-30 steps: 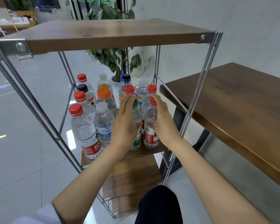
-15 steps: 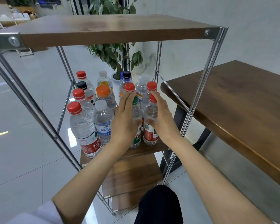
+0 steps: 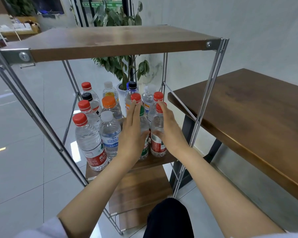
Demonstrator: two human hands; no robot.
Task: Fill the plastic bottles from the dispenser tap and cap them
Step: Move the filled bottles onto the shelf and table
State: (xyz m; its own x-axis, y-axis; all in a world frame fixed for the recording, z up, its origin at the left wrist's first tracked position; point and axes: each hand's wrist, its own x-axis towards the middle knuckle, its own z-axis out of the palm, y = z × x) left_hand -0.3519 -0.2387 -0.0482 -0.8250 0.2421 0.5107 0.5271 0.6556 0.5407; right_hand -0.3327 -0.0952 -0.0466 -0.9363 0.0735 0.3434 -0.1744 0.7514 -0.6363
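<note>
Several capped plastic bottles stand on the middle board [image 3: 158,160] of a metal-framed shelf unit. My left hand [image 3: 132,134] lies with straight fingers along the left side of a green-capped bottle [image 3: 143,123], and its thumb reaches across the bottle's front. My right hand [image 3: 170,133] lies the same way along the right side of a small red-capped bottle [image 3: 157,122] with a red label. Both bottles stand upright, side by side, at the board's front right. No dispenser tap is in view.
The unit's top board [image 3: 119,40] overhangs the bottles, and a slanted metal leg [image 3: 203,100] runs just right of my right hand. A large red-capped bottle [image 3: 88,140] stands at the front left. A dark wooden table [image 3: 248,117] stands to the right. A potted plant [image 3: 120,66] is behind.
Both hands stay on the same two bottles. Only my view has shifted, so more of the top board's upper face shows.
</note>
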